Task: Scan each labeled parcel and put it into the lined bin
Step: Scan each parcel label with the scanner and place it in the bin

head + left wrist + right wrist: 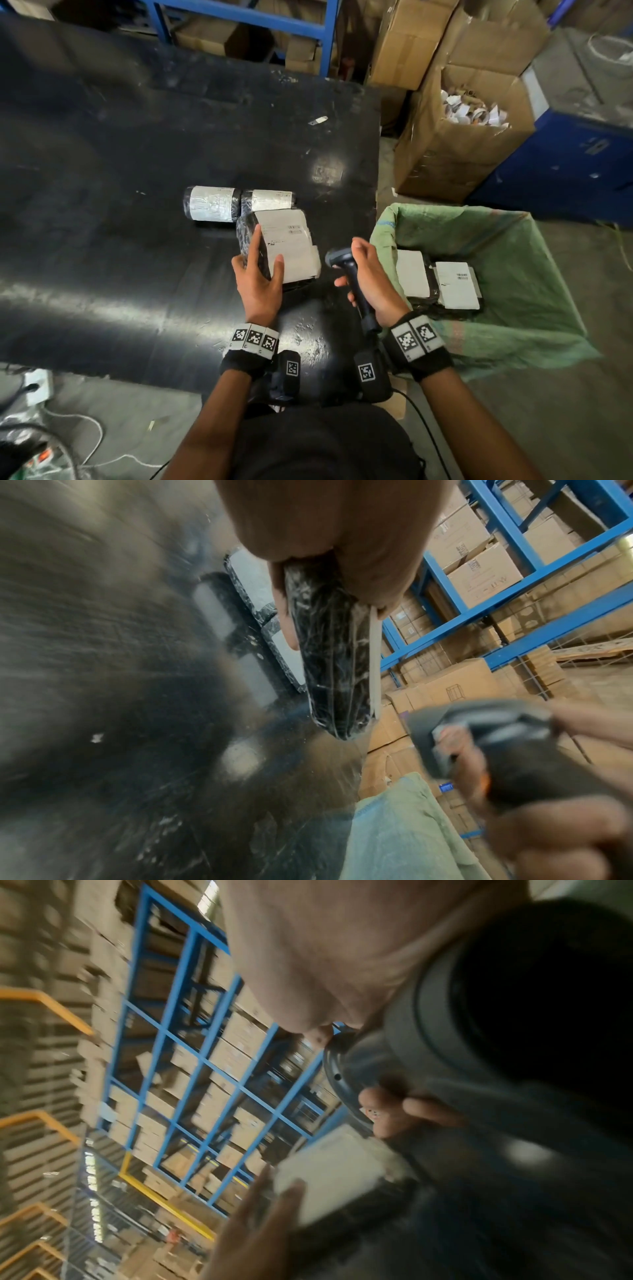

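My left hand (260, 274) grips a black-wrapped parcel (291, 240) with a white barcode label, thumb on the label and fingers along its left side, tilted above the black table (120, 205). In the left wrist view the parcel (329, 656) runs edge-on out of my hand. My right hand (370, 277) holds a dark handheld scanner (346, 267) by its grip, head turned toward the parcel. Two more labeled parcels (212, 207) (270, 200) lie on the table behind. The green-lined bin (513, 240) to the right holds two labeled parcels (459, 289).
An open cardboard box (462, 137) of paper scraps and stacked cartons (404, 44) stand behind the bin. A blue cabinet (575, 154) is at the far right. Blue shelving (246, 17) lies beyond the table. Cables and a power strip (37, 387) lie on the floor at left.
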`<state>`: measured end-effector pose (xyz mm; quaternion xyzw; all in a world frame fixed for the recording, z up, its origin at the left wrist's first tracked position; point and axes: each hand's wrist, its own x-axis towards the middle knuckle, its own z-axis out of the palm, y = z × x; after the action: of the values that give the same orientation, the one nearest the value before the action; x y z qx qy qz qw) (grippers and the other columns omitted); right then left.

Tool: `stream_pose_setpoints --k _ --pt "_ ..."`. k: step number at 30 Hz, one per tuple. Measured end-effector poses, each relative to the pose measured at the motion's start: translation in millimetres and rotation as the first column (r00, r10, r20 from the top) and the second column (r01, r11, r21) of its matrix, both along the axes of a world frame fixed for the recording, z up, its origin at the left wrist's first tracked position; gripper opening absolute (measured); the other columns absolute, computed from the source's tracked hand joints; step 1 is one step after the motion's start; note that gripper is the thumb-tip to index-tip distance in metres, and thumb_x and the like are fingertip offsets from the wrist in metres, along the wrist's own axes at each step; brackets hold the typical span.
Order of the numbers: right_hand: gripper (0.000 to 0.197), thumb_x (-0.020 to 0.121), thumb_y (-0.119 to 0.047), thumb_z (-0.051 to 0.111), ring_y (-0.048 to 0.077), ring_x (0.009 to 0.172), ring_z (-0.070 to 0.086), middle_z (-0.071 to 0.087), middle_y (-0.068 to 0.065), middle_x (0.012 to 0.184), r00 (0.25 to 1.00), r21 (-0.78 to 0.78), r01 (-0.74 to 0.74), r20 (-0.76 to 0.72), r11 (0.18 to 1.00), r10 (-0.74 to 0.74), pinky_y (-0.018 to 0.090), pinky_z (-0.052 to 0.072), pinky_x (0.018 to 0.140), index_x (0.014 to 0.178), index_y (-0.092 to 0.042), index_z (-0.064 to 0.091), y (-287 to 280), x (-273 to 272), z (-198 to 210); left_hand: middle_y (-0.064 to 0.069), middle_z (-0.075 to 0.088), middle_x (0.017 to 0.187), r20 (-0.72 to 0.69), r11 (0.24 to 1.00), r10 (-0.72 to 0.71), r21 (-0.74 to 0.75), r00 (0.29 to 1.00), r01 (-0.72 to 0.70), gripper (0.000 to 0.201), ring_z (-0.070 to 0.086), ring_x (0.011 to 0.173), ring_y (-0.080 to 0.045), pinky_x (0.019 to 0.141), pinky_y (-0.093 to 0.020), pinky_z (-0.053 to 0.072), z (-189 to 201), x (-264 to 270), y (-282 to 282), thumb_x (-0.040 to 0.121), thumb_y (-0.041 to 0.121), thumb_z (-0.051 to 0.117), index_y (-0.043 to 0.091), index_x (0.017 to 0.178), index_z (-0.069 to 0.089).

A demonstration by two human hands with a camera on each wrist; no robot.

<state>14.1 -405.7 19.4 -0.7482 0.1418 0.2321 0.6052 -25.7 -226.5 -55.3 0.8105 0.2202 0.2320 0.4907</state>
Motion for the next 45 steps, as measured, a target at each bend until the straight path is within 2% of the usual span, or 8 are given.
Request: stream_pose_setpoints --k 5,10,17,21,25,30,39,45 --pt "0.038 0.101 -0.051 0.035 0.007 0.032 0.049 0.062 0.014 0.095 0.988 -0.067 0.029 -0.149 0.997 -0.039 0.020 0.039 0.036 0.133 -0.029 0.038 11 -2 -78 -0.021 0.052 0.112 -0.054 0.999 0.050 0.013 0.997 -0.049 0.071 0.038 0.090 0.000 0.090 -0.019 0.037 -4 -15 20 0.091 0.021 0.071 0.032 0.153 0.039" --pt "0.043 0.105 -0.041 0.035 0.015 0.049 0.052 0.055 0.018 0.103 0.987 0.130 0.133 -0.108 0.983 -0.120 0.024 0.049 0.041 0.143 -0.027 0.022 43 8 -118 -0.019 0.054 0.116 -0.076 0.996 0.075 0.047 0.994 -0.072 0.071 0.036 0.095 0.003 0.091 -0.017 0.034 2 -29 34 0.092 0.022 0.069 0.032 0.154 0.036" --pt "0.061 0.100 -0.054 0.031 0.029 0.113 0.060 0.051 0.009 0.132 0.993 -0.069 0.078 -0.083 0.995 -0.084 0.046 0.043 0.103 0.154 -0.030 0.014 56 15 -140 -0.011 0.057 0.117 -0.094 0.996 0.064 0.067 0.993 -0.058 0.073 0.038 0.090 0.010 0.089 -0.018 0.034 20 -31 40 0.093 0.025 0.066 0.039 0.155 0.030" --pt "0.061 0.097 -0.061 0.029 0.040 0.124 0.050 0.056 0.020 0.131 0.997 -0.388 0.060 0.076 0.920 -0.033 0.049 0.034 0.106 0.153 -0.043 0.015 36 18 -112 0.033 0.050 0.118 -0.097 0.999 -0.010 0.036 0.995 0.013 0.071 0.039 0.102 -0.001 0.085 -0.010 0.034 25 -21 33 0.095 0.023 0.065 0.038 0.155 0.031" --pt "0.048 0.102 -0.048 0.037 0.007 0.096 0.060 0.060 0.004 0.114 0.932 -0.113 -0.010 0.359 0.994 0.050 0.031 0.046 0.091 0.147 -0.054 0.024 15 19 -68 0.054 0.041 0.128 -0.061 0.985 -0.169 -0.037 0.984 0.167 0.069 0.046 0.116 0.001 0.100 -0.020 0.039 29 -7 22 0.093 0.032 0.064 0.040 0.154 0.033" --pt "0.053 0.102 -0.042 0.044 0.006 0.125 0.057 0.051 -0.014 0.142 0.918 0.084 -0.155 0.382 0.984 0.112 0.038 0.052 0.103 0.150 -0.050 0.024 0 13 -42 0.025 0.042 0.153 0.019 0.933 -0.321 -0.162 0.947 0.320 0.068 0.049 0.135 -0.018 0.111 -0.052 0.043 34 15 -10 0.091 0.040 0.063 0.045 0.152 0.033" --pt "0.048 0.103 -0.036 0.044 0.005 0.139 0.043 0.042 -0.012 0.154 0.864 -0.007 0.117 0.494 0.993 -0.099 0.042 0.043 0.112 0.149 -0.043 0.033 -51 5 -20 0.017 0.051 0.141 0.030 0.838 -0.493 -0.250 0.869 0.485 0.067 0.051 0.132 -0.008 0.109 -0.047 0.048 43 42 -69 0.089 0.047 0.063 0.047 0.150 0.036" --pt "0.048 0.104 -0.025 0.047 -0.014 0.132 0.040 0.042 -0.029 0.145 0.853 -0.087 0.187 0.508 0.978 -0.118 0.015 0.037 0.107 0.150 -0.031 0.038 -124 5 -5 0.014 0.056 0.137 0.044 0.751 -0.629 -0.224 0.776 0.621 0.061 0.055 0.126 -0.012 0.104 -0.046 0.050 40 59 -136 0.094 0.049 0.056 0.039 0.150 0.035"
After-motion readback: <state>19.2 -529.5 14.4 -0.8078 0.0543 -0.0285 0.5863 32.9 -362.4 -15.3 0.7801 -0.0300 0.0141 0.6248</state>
